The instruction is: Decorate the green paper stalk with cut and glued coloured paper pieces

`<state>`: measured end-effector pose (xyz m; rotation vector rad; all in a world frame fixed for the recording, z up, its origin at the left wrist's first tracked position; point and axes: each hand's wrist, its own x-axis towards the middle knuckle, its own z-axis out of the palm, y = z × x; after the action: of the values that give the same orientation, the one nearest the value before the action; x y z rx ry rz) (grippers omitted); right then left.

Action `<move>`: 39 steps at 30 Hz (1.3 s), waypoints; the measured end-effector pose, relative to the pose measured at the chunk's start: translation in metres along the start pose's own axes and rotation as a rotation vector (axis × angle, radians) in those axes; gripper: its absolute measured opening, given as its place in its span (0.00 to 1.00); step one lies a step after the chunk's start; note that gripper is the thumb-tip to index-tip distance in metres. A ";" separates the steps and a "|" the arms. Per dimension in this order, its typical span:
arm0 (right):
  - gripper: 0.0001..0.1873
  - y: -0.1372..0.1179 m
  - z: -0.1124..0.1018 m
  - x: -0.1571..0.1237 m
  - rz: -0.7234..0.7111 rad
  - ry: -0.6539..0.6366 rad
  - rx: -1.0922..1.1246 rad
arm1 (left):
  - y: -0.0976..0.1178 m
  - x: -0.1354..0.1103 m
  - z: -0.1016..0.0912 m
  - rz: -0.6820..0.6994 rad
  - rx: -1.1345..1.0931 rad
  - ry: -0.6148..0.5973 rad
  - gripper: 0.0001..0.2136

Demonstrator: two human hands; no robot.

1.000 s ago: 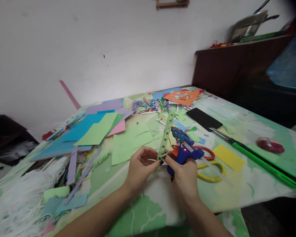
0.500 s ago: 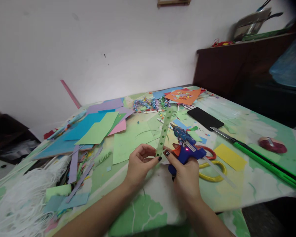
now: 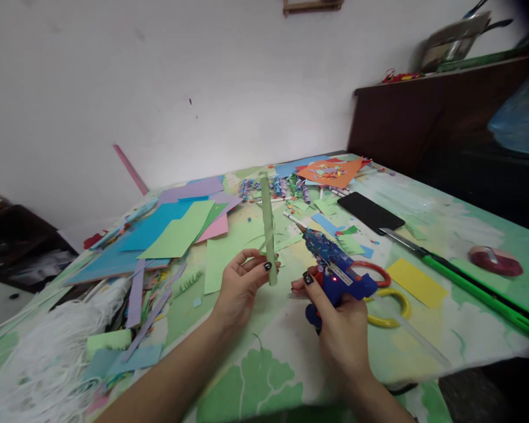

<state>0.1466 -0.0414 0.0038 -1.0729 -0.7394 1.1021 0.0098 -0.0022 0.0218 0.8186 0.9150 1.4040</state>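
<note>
Between the thumb and fingers of my left hand [image 3: 242, 288] stands a light green paper strip [image 3: 268, 226], held upright near its lower end. Its plain side faces me. My right hand [image 3: 341, 329] is wrapped round a blue hot glue gun [image 3: 335, 273], whose nozzle points away and up to the left. A small light glows on the gun's side, and a clear glue stick [image 3: 423, 338] sticks out of its back. The gun and the strip are apart. Behind the gun lie scissors [image 3: 390, 314] with red and yellow handles, partly hidden.
Coloured paper sheets [image 3: 176, 226] and a tangle of white string [image 3: 39, 346] lie on the left. To the right are a black phone [image 3: 370, 211], a green box cutter [image 3: 480, 288], a yellow paper piece [image 3: 417, 283] and a dark red computer mouse [image 3: 496, 260]. Curled paper strips [image 3: 282, 188] lie at the back.
My left hand has moved slightly left and turned the strip, so its dotted side no longer shows. My right hand with the glue gun has shifted right, away from the strip.
</note>
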 end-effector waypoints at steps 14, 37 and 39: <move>0.11 -0.001 -0.025 -0.032 -0.033 -0.171 -0.222 | 0.005 0.000 -0.002 0.000 -0.020 -0.016 0.13; 0.16 0.007 -0.024 -0.028 -0.084 -0.171 -0.400 | 0.006 -0.003 -0.001 -0.048 -0.084 -0.058 0.11; 0.16 0.007 -0.024 -0.027 -0.085 -0.178 -0.412 | 0.006 -0.003 -0.002 -0.052 -0.091 -0.061 0.10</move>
<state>0.1571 -0.0741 -0.0102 -1.2836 -1.1792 1.0038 0.0057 -0.0049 0.0266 0.7600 0.8141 1.3585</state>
